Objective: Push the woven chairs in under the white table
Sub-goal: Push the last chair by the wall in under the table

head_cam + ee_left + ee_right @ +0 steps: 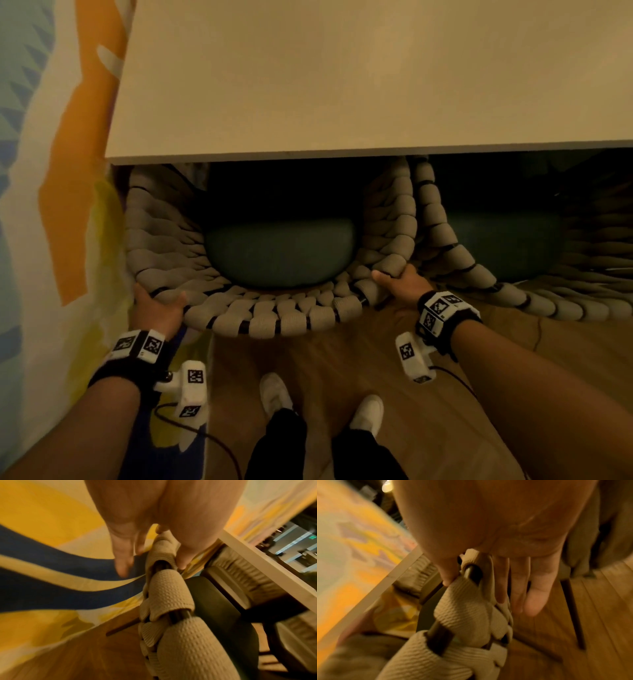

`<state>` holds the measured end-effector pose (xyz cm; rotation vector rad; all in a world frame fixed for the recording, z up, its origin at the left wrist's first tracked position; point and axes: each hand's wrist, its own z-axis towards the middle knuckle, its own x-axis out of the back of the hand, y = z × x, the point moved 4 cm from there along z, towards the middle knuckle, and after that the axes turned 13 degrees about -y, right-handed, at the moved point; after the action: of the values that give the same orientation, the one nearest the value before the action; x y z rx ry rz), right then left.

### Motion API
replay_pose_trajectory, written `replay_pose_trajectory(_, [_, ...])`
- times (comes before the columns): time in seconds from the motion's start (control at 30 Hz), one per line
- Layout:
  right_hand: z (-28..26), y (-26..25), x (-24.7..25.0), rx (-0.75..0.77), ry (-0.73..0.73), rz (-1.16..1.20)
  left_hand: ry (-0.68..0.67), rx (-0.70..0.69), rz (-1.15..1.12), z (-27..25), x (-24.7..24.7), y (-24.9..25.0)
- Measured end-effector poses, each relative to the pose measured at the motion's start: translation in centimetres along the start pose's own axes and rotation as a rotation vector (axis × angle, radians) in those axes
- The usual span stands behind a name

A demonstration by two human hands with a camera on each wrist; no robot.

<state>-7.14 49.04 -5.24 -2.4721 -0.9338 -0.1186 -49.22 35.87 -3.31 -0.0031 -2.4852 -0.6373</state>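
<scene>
- Two woven chairs stand at the near edge of the white desk [342, 85]: the left woven chair [274, 318] near the desk's left corner, the right woven chair [479, 270] just beside it, their rims almost touching.
- Both dark green seat cushions [277, 253] already lie partly in the shadow under the desktop, so the chairs look mostly tucked in; only the curved backs stick out over the wooden floor [479, 359].
- The left hand [156, 305] grips the back rim of the left woven chair at its left end, thumb on the inner side and fingers [122, 561] reaching down the outer side, around the padded rope.
- The right hand [404, 284] clasps the same rim at its right end, thumb inside, fingers [534, 595] laid along the outside.
- Holding the two ends, I'd say, keeps the push square, so the chair slides straight and neither rubs the painted wall [68, 171] nor bumps its neighbour.
- The person's feet in white shoes [274, 390] are planted behind it.
</scene>
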Motion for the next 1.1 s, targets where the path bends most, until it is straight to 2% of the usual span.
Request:
replay_pose_trajectory(0.07, [-1.5,0.5,2.0,0.042,-0.008,-0.259,0.118,-0.025,0.274,-1.5,-0.9,2.0])
replay_pose_trajectory(0.17, [-3.5,2.4,6.5,0.147,0.035,-0.479,0.128,-0.276,0.465,-4.9,-6.6,6.9])
replay_pose_trajectory(0.27, [-5.3,5.5,12.1,0.264,0.069,-0.58,0.01,-0.575,0.616,-9.8,-16.3,12.3])
replay_pose_trajectory(0.37, [-6.5,9.5,18.5,0.344,0.1,-0.757,-0.117,-0.773,0.77,-15.5,-27.3,17.0])
replay_pose_trajectory(0.5, [-6.9,16.2,26.7,0.26,0.076,-0.993,-0.306,-0.952,1.161,-21.2,-40.3,20.4])
replay_pose_trajectory(0.57, [-6.5,19.1,30.4,0.195,0.075,-1.093,-0.412,-0.94,1.341,-22.2,-44.8,20.8])
replay_pose_trajectory(0.63, [-5.9,21.4,33.0,0.164,0.076,-1.14,-0.476,-0.862,1.456,-22.2,-47.4,20.4])
replay_pose_trajectory(0.8, [-4.1,24.3,34.0,0.228,0.068,-1.211,-0.339,-0.819,1.406,-22.0,-48.5,21.0])
replay_pose_trajectory(1.1, [-3.0,24.3,33.1,0.279,0.074,-1.247,-0.247,-0.77,1.435,-21.8,-47.4,21.0])
